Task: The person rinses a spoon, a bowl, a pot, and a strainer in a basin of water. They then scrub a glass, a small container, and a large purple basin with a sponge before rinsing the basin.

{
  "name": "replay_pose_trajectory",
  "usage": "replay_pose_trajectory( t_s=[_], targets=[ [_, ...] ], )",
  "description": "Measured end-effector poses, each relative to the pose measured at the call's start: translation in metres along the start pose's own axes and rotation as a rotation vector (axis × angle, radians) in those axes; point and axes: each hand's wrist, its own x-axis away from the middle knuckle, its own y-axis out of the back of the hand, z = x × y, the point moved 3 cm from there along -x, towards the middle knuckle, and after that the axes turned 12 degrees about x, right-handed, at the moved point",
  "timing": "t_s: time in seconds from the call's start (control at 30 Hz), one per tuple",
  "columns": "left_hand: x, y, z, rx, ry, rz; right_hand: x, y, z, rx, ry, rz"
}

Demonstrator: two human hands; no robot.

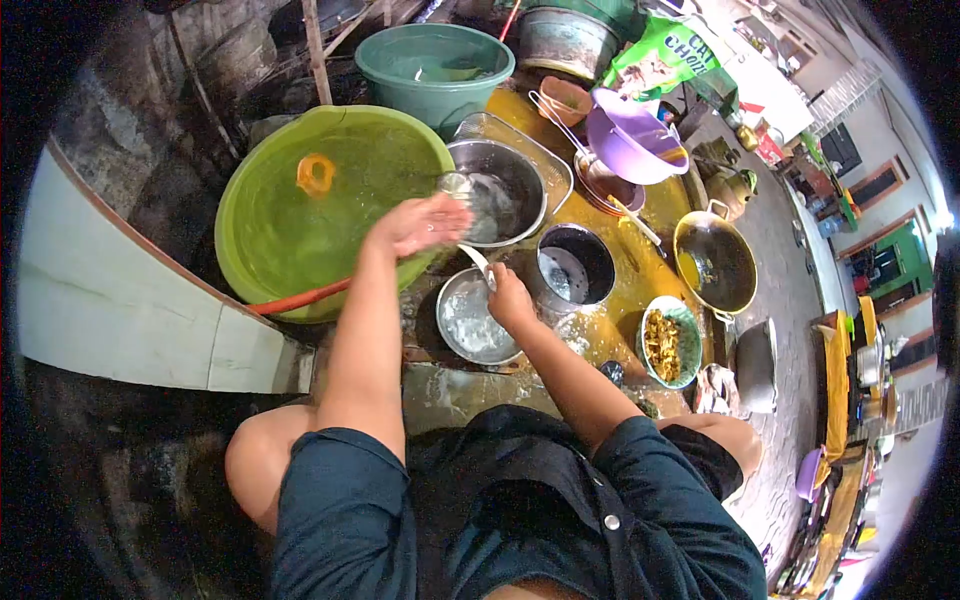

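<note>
My left hand (430,225) is stretched out flat and a little blurred by motion, between the green basin and the steel pot. Just beyond its fingertips shows a small shiny round metal thing (455,186). The steel pot (535,225) holds cloudy water. My right hand (511,299) is closed round a slim white spoon (477,260), which slants up toward the left hand. Below the spoon sits a round metal pan (470,325) with whitish suds in it. Close by on the right stands a dark pot (585,255) with foamy water.
A wide lime-green basin (240,215) of water, with an orange ring (315,174) in it, stands left. Behind are a teal tub (400,75) and a purple basin (625,135). To the right are a wok (735,250) and a bowl of food scraps (688,345).
</note>
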Motion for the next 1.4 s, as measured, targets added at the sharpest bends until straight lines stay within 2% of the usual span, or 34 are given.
replay_pose_trajectory(
  t_s=[0.07,0.1,0.13,0.17,0.2,0.27,0.3,0.33,0.4,0.43,0.47,0.5,0.53,0.57,0.6,0.63,0.7,0.73,0.77,0.8,0.83,0.87,0.93,0.97,1.03,1.07,1.1,1.13,1.17,1.2,1.27,1.3,1.33,1.4],
  targets=[
    [-0.008,-0.018,-0.004,-0.16,-0.076,-0.093,-0.012,-0.006,0.001,-0.011,0.076,-0.079],
    [-0.008,-0.014,-0.007,-0.155,-0.086,-0.096,-0.017,-0.003,0.001,-0.116,-0.018,-0.149],
    [-0.005,-0.003,-0.016,-0.22,-0.221,-0.27,-0.023,0.002,0.001,-0.222,-0.111,-0.219],
    [-0.001,0.008,-0.026,-0.282,-0.357,-0.445,-0.034,-0.003,-0.006,-0.329,-0.257,-0.164],
    [0.004,0.03,-0.032,-0.288,-0.438,-0.591,-0.042,0.002,-0.001,-0.322,-0.245,-0.162],
    [0.028,0.047,-0.046,-0.321,-0.532,-0.853,-0.054,0.016,0.023,-0.8,-0.214,-0.052],
    [0.04,0.052,-0.051,-0.32,-0.572,-0.989,-0.055,0.031,0.049,-1.066,-0.041,0.1],
    [0.044,0.058,-0.052,-0.314,-0.577,-1.0,-0.067,0.035,0.062,-0.965,0.009,0.101],
    [0.064,0.072,-0.058,-0.317,-0.872,-1.228,-0.09,0.047,0.082,-0.679,0.164,-0.091],
    [0.068,0.085,-0.06,-0.329,-0.964,-1.168,-0.101,0.045,0.085,-0.682,0.093,-0.129],
    [0.068,0.099,-0.06,-0.331,-0.971,-1.179,-0.113,0.044,0.088,-0.683,0.024,-0.166],
    [0.069,0.106,-0.061,-0.354,-0.951,-1.238,-0.126,0.036,0.087,-0.716,-0.115,-0.139],
    [0.071,0.113,-0.061,-0.374,-0.927,-1.296,-0.133,0.031,0.085,-0.718,-0.107,-0.13],
    [0.072,0.116,-0.056,-0.579,-0.973,-1.408,-0.139,0.02,0.083,-0.979,-0.146,0.034],
    [0.073,0.117,-0.055,-0.577,-0.969,-1.42,-0.136,0.02,0.092,-1.235,-0.192,0.207],
    [0.073,0.123,-0.053,-0.573,-0.869,-1.43,-0.131,0.028,0.102,-1.233,-0.198,0.22],
    [0.074,0.12,-0.046,-0.543,-0.677,-1.472,-0.117,0.052,0.13,-0.935,0.151,0.237],
    [0.073,0.133,-0.043,-0.546,-0.658,-1.481,-0.112,0.053,0.137,-0.787,0.317,0.241],
    [0.069,0.149,-0.041,-0.54,-0.591,-1.466,-0.118,0.04,0.128,-0.666,0.408,0.068],
    [0.064,0.165,-0.038,-0.534,-0.527,-1.446,-0.116,0.027,0.117,-0.675,0.39,0.075],
    [0.063,0.175,-0.036,-0.769,-0.377,-1.529,-0.117,0.018,0.098,-0.825,0.246,0.03],
    [0.06,0.185,-0.032,-0.771,-0.361,-1.527,-0.116,0.009,0.078,-0.967,0.099,-0.018],
    [0.046,0.203,-0.02,-1.094,0.091,-1.285,-0.106,-0.03,0.018,-0.82,-0.215,-0.064],
    [0.047,0.192,-0.018,-1.095,0.095,-1.279,-0.099,-0.061,-0.011,-0.888,-0.357,0.024],
    [0.043,0.141,0.0,-0.047,0.188,-0.754,-0.071,-0.085,-0.036,-1.036,-0.587,0.203],
    [0.043,0.123,-0.003,-0.047,0.192,-0.75,-0.056,-0.089,-0.036,-1.122,-0.677,0.294],
    [0.041,0.103,-0.009,-0.192,0.213,-0.597,-0.051,-0.092,-0.032,-1.17,-0.647,0.403],
    [0.037,0.092,-0.009,-0.334,0.233,-0.439,-0.05,-0.091,-0.024,-1.176,-0.655,0.396],
    [0.029,0.102,-0.004,-0.311,0.195,-0.345,-0.052,-0.092,-0.012,-1.348,-0.62,0.432],
    [0.032,0.097,-0.003,-0.314,0.211,-0.338,-0.055,-0.094,-0.001,-1.522,-0.581,0.464],
    [0.039,0.084,-0.009,-0.164,0.196,-0.378,-0.077,-0.116,0.008,-1.711,-0.18,0.673],
    [0.04,0.101,-0.008,-0.172,0.165,-0.4,-0.076,-0.104,0.016,-1.582,-0.068,0.698],
    [0.043,0.114,-0.008,-0.182,0.179,-0.391,-0.072,-0.102,0.017,-1.593,-0.074,0.681],
    [0.051,0.144,-0.013,0.016,-0.021,-0.698,-0.054,-0.107,0.003,-0.94,-0.324,0.523]
  ],
)
